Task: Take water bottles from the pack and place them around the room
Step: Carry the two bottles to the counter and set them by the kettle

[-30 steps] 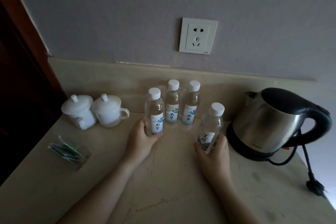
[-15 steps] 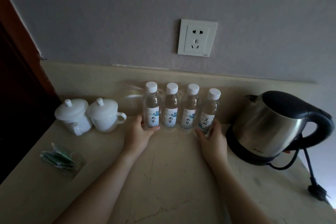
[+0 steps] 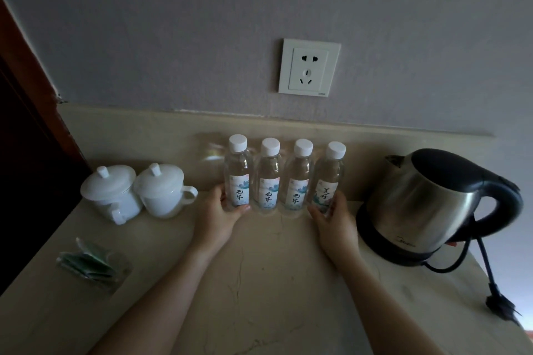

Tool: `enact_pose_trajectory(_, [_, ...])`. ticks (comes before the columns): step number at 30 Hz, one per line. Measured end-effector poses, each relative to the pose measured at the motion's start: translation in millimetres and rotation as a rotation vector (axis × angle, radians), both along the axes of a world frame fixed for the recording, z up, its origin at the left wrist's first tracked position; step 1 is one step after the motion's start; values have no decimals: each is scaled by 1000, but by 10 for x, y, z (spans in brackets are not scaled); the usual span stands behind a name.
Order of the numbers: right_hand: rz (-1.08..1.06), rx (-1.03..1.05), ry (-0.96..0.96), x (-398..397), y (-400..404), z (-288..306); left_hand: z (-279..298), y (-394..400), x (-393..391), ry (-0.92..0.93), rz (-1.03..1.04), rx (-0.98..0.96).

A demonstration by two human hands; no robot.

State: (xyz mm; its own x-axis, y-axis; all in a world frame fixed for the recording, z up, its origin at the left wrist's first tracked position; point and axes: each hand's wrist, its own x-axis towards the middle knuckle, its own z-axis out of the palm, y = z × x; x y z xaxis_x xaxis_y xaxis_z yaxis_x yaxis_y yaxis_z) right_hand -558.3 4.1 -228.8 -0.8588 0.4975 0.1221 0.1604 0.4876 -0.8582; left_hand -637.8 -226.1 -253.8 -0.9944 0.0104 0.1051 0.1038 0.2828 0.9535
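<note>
Placement step: the left hand [image 3: 217, 215] gripped the leftmost bottle [image 3: 238, 174] and the right hand [image 3: 334, 217] the rightmost bottle [image 3: 328, 179], squaring the row against the backsplash [image 3: 129, 135] (release presumably next).

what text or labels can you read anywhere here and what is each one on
"无界": brush characters on the labels of the three left clear plastic water bottles.
"美好": brush characters on the label of the rightmost clear water bottle, held low in the right hand's grip.
Brand mark on the black base of the steel electric kettle: too blurred to read.
Small print on the lower corner of the white wall socket: too small to read.
Green sachets in a clear holder: nothing legible.
</note>
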Motion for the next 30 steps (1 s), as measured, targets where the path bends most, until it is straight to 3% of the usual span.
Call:
enact_pose_trajectory(7, [-18,26,-31,-11,-35,-20,-36,-3,-10,16,33,-45])
enact_pose_trajectory(12, [-84,-111,-53,308,-174,23,70,49,282,42,111,-98])
enact_pose_trajectory(15, [-69,-102,74,562,-413,112,276,65,699,131,194,-25])
enact_pose_trajectory(21, [480,-192,214,725,-1309,660,1067,-453,1665,423,453,-10])
enact_pose_trajectory(30, [1240,-291,262,1684,-3480,1059,1436,-2412,3659,393,1043,-113])
